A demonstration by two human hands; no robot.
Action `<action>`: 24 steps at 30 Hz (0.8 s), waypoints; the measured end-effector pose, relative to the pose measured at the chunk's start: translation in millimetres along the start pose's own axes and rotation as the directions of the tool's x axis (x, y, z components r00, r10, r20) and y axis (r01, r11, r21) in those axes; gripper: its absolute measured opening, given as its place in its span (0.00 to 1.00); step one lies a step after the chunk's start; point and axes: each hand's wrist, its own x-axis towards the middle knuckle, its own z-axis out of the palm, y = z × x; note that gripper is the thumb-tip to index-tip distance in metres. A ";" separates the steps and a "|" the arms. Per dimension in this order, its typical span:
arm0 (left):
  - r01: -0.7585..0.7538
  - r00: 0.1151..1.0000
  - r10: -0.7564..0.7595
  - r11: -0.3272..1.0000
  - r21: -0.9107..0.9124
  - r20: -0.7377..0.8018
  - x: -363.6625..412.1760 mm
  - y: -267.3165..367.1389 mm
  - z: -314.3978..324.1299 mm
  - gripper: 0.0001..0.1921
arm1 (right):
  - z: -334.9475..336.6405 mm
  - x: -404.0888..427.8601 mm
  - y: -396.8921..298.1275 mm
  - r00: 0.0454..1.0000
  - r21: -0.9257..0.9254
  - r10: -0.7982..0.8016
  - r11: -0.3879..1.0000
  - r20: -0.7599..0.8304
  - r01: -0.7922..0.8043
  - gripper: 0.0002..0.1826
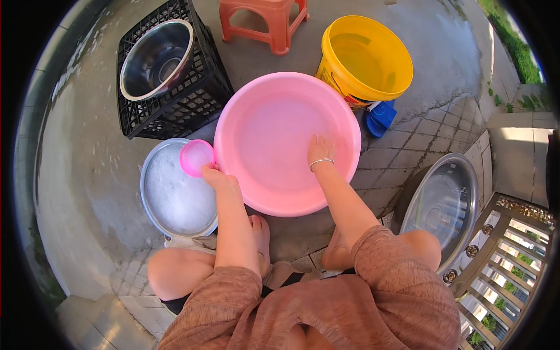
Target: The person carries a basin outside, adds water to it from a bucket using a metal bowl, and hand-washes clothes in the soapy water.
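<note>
A large pink plastic basin (280,200) of cloudy water stands on the ground before me. My right hand (321,150), with a bangle at its wrist, is down in the right part of this basin. Its fingers look slightly apart, the tips blurred by the water, and I see nothing held. My left hand (215,174) grips the edge of a small bright pink bowl (197,158), which contains whitish liquid. That bowl is over the right side of a metal basin (145,199) covered in white suds, close beside the big basin's left rim.
A black plastic crate (175,111) supports a steel bowl (153,61) at upper left. Beyond the pink basin stand an orange-red plastic stool (278,26) and a yellow bucket (326,61) with liquid. A blue plastic object (379,119) lies beside the bucket. A larger metal basin (470,188) holding water is right.
</note>
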 end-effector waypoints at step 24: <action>-0.017 0.999 0.010 0.969 -0.245 -0.031 -9.0 208.2 84.5 0.07 | -121.5 3.7 -14.6 0.767 0.536 -0.453 0.827 0.455 0.170 0.15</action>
